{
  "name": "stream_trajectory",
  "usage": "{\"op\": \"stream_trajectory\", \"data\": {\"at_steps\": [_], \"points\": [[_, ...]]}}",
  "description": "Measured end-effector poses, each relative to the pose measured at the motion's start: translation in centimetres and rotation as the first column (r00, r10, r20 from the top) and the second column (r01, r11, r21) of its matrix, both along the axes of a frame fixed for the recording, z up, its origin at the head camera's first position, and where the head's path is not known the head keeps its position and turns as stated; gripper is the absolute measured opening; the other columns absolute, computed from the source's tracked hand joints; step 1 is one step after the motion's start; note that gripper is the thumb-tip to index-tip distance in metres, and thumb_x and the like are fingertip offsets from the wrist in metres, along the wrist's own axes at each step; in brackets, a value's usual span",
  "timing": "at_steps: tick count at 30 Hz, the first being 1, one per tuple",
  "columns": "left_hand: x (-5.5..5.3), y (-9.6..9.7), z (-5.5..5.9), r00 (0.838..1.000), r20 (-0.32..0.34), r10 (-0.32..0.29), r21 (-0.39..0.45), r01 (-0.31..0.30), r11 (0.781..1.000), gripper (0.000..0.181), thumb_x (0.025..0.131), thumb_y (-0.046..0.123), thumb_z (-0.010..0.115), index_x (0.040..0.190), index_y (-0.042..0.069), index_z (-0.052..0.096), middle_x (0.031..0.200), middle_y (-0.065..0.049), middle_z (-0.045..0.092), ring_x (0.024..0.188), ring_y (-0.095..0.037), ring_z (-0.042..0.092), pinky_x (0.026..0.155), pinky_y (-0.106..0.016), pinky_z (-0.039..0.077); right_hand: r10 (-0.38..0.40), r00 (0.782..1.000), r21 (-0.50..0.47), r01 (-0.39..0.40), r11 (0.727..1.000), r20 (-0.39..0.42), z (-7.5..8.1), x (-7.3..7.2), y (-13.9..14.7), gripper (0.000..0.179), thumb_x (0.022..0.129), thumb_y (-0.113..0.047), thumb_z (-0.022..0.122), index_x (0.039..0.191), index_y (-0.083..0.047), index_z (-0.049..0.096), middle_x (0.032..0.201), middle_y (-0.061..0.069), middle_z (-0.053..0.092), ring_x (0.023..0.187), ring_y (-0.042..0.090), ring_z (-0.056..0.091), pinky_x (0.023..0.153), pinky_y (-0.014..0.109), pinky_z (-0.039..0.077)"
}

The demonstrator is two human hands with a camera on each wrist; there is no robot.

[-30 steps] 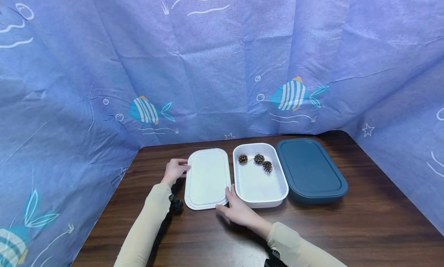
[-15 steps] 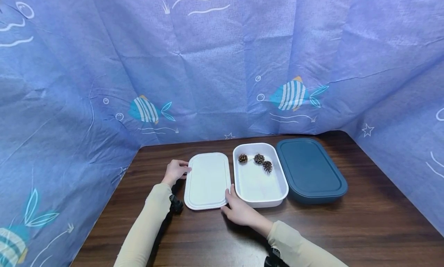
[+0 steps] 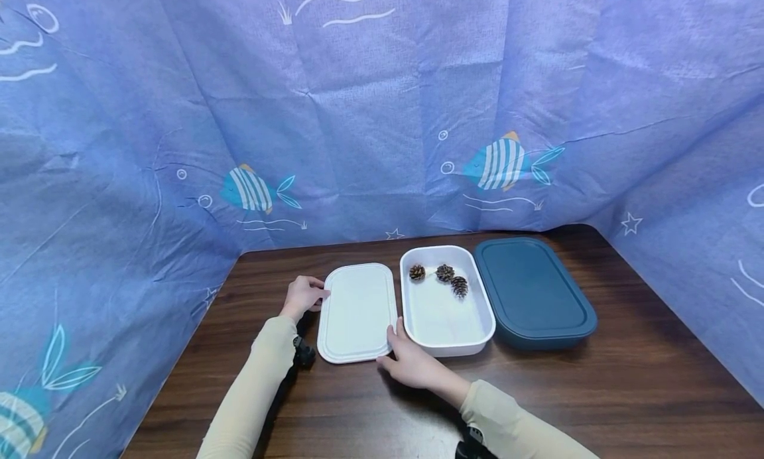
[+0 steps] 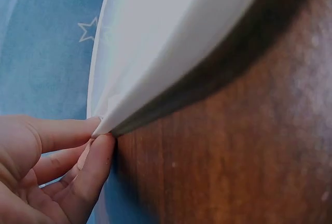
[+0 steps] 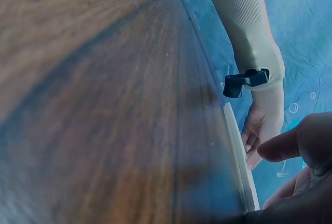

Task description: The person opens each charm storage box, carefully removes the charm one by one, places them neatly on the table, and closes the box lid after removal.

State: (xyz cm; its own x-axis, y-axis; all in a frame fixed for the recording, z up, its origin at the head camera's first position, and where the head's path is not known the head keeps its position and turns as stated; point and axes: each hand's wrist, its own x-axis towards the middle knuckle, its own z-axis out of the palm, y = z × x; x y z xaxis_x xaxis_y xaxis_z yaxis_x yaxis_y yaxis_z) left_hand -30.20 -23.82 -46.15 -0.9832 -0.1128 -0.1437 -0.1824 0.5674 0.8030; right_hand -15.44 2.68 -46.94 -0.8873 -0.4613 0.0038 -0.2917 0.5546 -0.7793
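A white lid with rounded corners and a ridged border lies on the table, left of an open white box. My left hand pinches the lid's left edge. In the left wrist view, thumb and forefinger of the left hand meet at the lid's rim. Against the lid's near right corner rests my right hand, its fingers extended along the side. The right wrist view has the thumb of the right hand raised apart from the lid's edge; its other fingers are partly hidden.
Inside the white box, near its far end, are three pine cones. A dark blue lidded box stands close on its right. Behind the brown wooden table hangs a blue curtain with fish prints.
The lid's far edge has come down and nearer, mostly in the first half second. My right thumb has drawn slightly right from the lid's front edge. My left hand has barely moved.
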Motion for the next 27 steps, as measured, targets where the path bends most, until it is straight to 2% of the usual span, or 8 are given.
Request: {"op": "stream_trajectory", "data": {"at_steps": [15, 21, 27], "points": [[0.0, -0.1, -0.1, 1.0, -0.003, -0.007, 0.001, 0.007, 1.0, 0.028, 0.091, 0.005, 0.073, 0.114, -0.009, 0.069, 0.088, -0.017, 0.068, 0.065, -0.016, 0.063, 0.059, -0.03, 0.059, 0.004, 1.0, -0.034, -0.005, 0.999, -0.028, -0.5, 0.1, 0.0, 0.072, 0.098, -0.019, 0.061, 0.147, 0.021, 0.026, 0.155, 0.044, 0.006, 0.146, 0.051, 0.016, 0.118, 0.056, 0.02], [0.3, -0.4, 0.6, 0.999, -0.027, -0.022, -0.024, 0.022, 0.999, 0.033, 0.092, 0.01, 0.072, 0.12, -0.007, 0.066, 0.098, -0.02, 0.069, 0.072, -0.021, 0.066, 0.065, -0.035, 0.061, 0.006, 0.998, -0.058, -0.009, 0.998, -0.059, -0.1, 0.4, -0.2, 0.073, 0.098, -0.019, 0.062, 0.149, 0.018, 0.026, 0.158, 0.04, 0.008, 0.149, 0.047, 0.012, 0.118, 0.056, 0.018], [0.0, -1.0, 1.6, 0.995, -0.091, -0.045, -0.062, 0.039, 0.997, 0.035, 0.095, 0.015, 0.07, 0.123, -0.005, 0.066, 0.104, -0.021, 0.071, 0.081, -0.029, 0.07, 0.07, -0.038, 0.061, 0.012, 0.992, -0.048, -0.018, 0.999, -0.123, 1.4, 0.8, -0.4, 0.071, 0.1, -0.021, 0.061, 0.152, 0.013, 0.026, 0.162, 0.031, 0.012, 0.151, 0.042, 0.012, 0.119, 0.054, 0.018]]}}
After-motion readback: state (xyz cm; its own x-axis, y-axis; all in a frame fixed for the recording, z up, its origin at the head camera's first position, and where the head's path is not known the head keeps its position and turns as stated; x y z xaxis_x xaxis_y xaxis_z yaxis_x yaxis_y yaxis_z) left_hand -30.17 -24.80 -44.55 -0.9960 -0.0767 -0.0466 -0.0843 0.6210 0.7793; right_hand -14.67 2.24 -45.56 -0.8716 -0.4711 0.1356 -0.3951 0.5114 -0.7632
